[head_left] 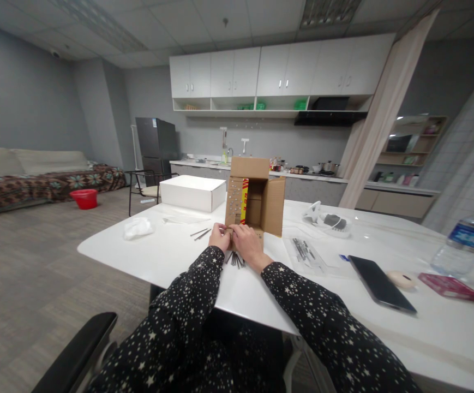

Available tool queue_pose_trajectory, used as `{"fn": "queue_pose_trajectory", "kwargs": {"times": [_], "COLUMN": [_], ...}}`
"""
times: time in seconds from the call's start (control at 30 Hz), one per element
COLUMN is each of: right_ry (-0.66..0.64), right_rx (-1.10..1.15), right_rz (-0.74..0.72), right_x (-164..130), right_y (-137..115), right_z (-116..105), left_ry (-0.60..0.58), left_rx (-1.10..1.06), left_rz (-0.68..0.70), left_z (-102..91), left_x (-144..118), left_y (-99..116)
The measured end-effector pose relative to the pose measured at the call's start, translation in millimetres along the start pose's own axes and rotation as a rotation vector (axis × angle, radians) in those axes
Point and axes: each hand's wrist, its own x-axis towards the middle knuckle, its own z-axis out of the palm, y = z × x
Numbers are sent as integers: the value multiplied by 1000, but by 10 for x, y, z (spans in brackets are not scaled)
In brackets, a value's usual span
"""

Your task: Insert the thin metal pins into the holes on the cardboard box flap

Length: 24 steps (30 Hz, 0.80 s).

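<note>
pinching an open cardboard box (pixel 275 206) at its low front with a narrow left hand (pixel 219 238) and a narrow right hand (pixel 246 243), hiding the fingertips partly; working on a white table (pixel 171 262), just beyond dark nails (pixel 235 259) and near a white carton (pixel 193 195).

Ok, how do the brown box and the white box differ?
The brown box is open, flaps spread; the white box looks shut. The brown box stands tall and narrow; the white box lies low and wide. The brown box shows a red-and-yellow strip; the white box looks plain. Both rest on the table.
</note>
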Motion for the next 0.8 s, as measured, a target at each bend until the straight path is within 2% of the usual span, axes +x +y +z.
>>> {"fn": "queue_pose_trajectory", "kwargs": {"times": [0.8], "right_ry": [-19], "right_rx": [-1], "right_rz": [13], "right_x": [-21], "right_y": [-29], "right_z": [-34], "left_ry": [1], "left_rx": [0], "left_rz": [-5], "left_z": [-11], "left_x": [-10], "left_y": [9]}}
